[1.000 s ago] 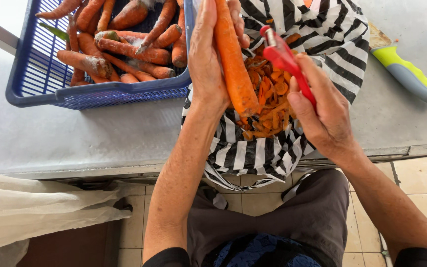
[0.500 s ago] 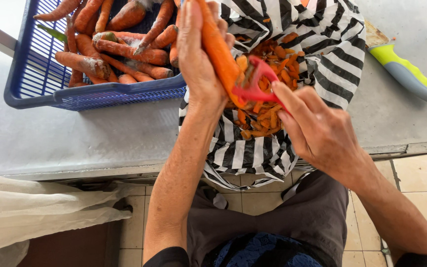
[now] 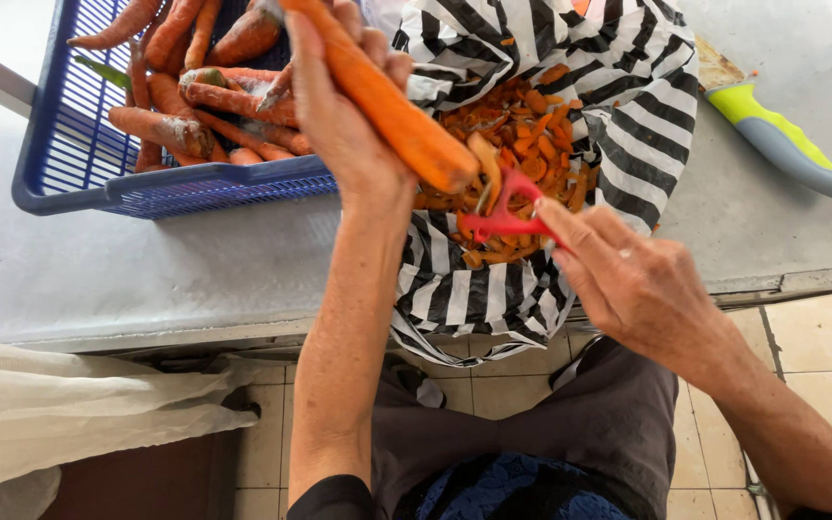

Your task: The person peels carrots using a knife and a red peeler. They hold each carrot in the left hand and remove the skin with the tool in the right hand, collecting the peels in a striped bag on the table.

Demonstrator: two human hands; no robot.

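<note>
Head view. A peeled orange carrot [image 3: 387, 96] is shown gripped in the left hand [image 3: 339, 125], the fingers being wrapped around its upper part and pressed against it; the carrot is held tilted, its blunt lower end pointing down and to the right above a black-and-white striped bag [image 3: 628, 87]. A red Y-shaped peeler [image 3: 505, 214] is pinched between the thumb and fingers of the right hand [image 3: 637, 284], which is closed on the handle; the blade end of the peeler is seen just below the tip of the carrot, with a strip of peel [image 3: 486, 166] hanging between the two. Whether blade and carrot are touching cannot be told.

The striped bag is spread open on a grey worktop [image 3: 175, 260] and partly draped over its front edge; a heap of orange carrot peelings [image 3: 532, 125] is contained in it. To the left of the bag, a blue plastic crate [image 3: 98, 144] is set on the worktop and is filled with unpeeled, soil-marked carrots [image 3: 161, 130]. At the right, well apart from both hands, a knife with a yellow-green and grey handle [image 3: 777, 135] is laid on the worktop. Below the worktop edge, tiled floor [image 3: 820, 337] and the person's dark clothing are visible.
</note>
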